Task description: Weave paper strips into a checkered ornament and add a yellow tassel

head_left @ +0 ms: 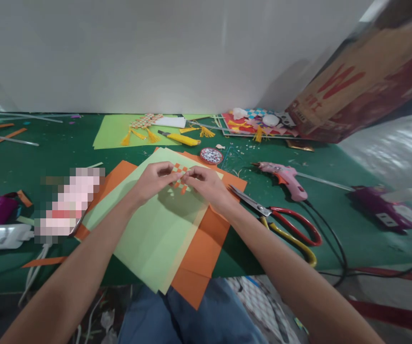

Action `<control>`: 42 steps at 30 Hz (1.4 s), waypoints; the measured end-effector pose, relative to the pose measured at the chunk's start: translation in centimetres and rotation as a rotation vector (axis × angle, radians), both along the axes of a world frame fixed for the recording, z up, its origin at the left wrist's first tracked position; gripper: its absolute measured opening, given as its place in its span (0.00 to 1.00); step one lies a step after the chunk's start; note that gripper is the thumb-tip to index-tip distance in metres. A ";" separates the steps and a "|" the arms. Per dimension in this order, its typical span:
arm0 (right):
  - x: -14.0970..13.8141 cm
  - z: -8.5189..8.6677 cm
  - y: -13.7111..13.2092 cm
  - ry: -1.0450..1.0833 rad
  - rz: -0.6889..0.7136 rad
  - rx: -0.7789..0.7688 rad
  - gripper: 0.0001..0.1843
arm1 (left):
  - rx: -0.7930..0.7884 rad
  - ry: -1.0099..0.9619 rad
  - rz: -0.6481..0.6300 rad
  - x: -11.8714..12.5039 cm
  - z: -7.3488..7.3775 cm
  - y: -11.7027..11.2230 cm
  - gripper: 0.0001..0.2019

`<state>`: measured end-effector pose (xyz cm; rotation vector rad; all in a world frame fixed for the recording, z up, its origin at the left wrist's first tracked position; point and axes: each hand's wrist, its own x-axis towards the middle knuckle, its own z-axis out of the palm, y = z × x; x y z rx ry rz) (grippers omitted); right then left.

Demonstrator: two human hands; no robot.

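Note:
Between my two hands is a small woven paper piece [180, 179], a checker of orange and pale strips with loose strip ends at its lower side. My left hand [154, 180] pinches its left edge between thumb and fingers. On the opposite edge, my right hand [207, 184] is closed in a pinch too. Both hands are just above a pale green paper sheet [148, 229], which lies over orange paper sheets [195, 243]. To the right of my right hand lie scissors [263, 210] with one red and one yellow handle.
A pink glue gun [284, 177] with its cord lies at the right. Behind my hands are a dish of small pieces [211, 155], a yellow cutter knife [182, 139] and tasselled woven pieces [144, 122]. A paper bag [363, 81] stands back right; a blurred-out phone [71, 203] lies left.

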<state>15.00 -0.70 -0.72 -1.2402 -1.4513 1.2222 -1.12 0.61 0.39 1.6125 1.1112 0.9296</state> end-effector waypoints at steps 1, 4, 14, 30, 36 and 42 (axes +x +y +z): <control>0.0 0.0 0.0 0.000 -0.001 -0.001 0.09 | 0.006 0.004 0.001 0.0 0.0 0.0 0.13; 0.0 -0.2 0.1 0.003 -0.001 -0.001 0.09 | 0.017 0.011 0.008 0.0 0.0 0.0 0.13; -0.1 0.0 0.0 0.012 0.002 -0.013 0.09 | 0.038 0.033 0.028 0.0 0.0 0.0 0.14; 0.1 -0.3 0.1 0.011 -0.006 0.024 0.08 | 0.026 0.048 0.011 -0.1 -0.1 0.0 0.14; 0.1 -0.3 0.1 0.036 0.002 0.028 0.08 | 0.051 0.051 -0.005 0.0 0.1 -0.1 0.14; 0.1 -0.2 0.1 0.024 -0.001 0.010 0.08 | 0.026 0.041 0.010 -0.1 -0.1 0.0 0.12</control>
